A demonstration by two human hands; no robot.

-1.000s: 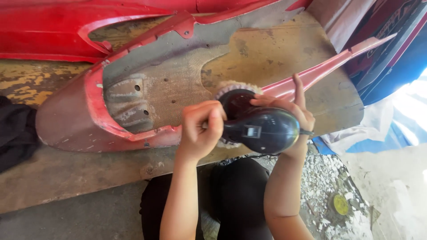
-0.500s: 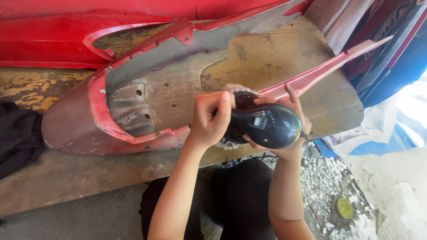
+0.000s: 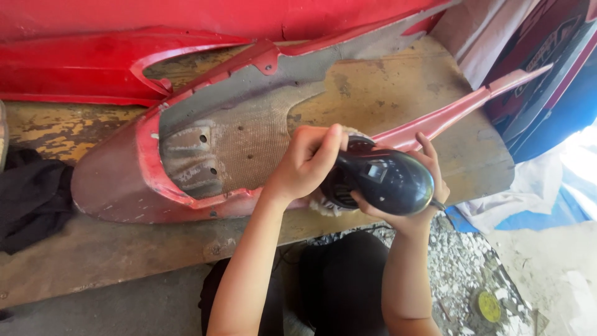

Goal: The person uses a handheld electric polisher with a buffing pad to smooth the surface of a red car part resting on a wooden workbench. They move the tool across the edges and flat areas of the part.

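left hand curled; right hand cupped

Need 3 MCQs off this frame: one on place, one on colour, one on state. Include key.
1. Where does the black cloth lie?
A. left end of the wooden bench
B. on the sander
C. on the gravel

2. What colour is the sander?
A. yellow
B. black
C. white

3. How is the sander held?
A. left hand only
B. lying untouched
C. both hands

Key: 1 A, it lies left of the red fairing panel. 2 B, the housing is glossy black. 3 C, left hand grips its front, right hand cups its rear.
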